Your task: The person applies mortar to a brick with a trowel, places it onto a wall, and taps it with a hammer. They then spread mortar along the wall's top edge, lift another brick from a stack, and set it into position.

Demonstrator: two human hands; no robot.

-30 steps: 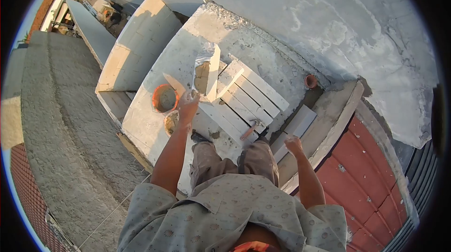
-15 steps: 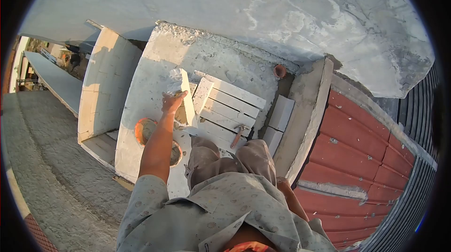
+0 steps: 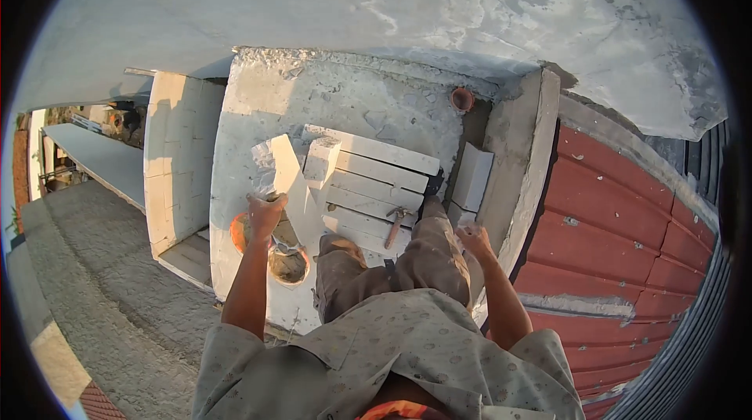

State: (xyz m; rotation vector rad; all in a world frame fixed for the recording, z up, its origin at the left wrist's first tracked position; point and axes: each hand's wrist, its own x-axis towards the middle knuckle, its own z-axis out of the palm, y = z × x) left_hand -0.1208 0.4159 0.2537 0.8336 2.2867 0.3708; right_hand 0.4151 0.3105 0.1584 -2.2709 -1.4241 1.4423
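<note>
My left hand is closed at the lower left of a pale block with a rough, crumbly side; what its fingers hold is too small to make out. Two orange-rimmed buckets of grey material are below and beside this hand. My right hand hangs by my right knee, fingers loosely apart, with nothing visible in it. Nearest to it is a row of pale blocks. A hammer lies on a white slatted platform, and a smaller white block rests on the platform's left part.
A low block wall stands at the left, and a concrete ledge borders the right. Beyond the ledge is a red metal roof. A short reddish pipe stands near the far corner. A large grey wall spans the top.
My left hand has moved down and left, toward the buckets. The rough-sided block appears lower and more tilted. My right hand has come forward into view beside my knee. The whole view has shifted slightly.
</note>
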